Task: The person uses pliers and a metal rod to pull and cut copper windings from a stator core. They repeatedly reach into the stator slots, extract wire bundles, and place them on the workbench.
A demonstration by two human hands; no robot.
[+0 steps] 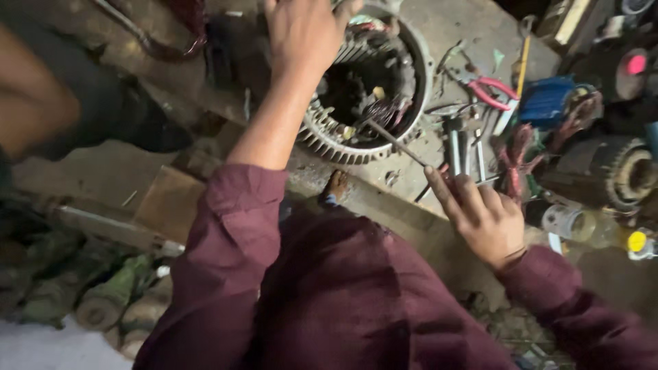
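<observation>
A round finned motor housing (336, 142) with copper windings inside lies on the dirty workbench (110, 171). My left hand (305, 34) rests on the housing's upper left rim, gripping it. My right hand (483, 216) sits to the lower right of the housing and holds a thin metal rod (394, 140) whose tip reaches into the windings at the housing's lower inner edge. Both arms wear maroon sleeves.
Red-handled pliers (490, 92), a blue part (545, 103), metal sockets (456, 144) and tangled wire lie right of the housing. Another motor stator (627, 171) stands far right. A wooden block (168, 202) sits lower left. Another person's arm (31, 103) is at the left edge.
</observation>
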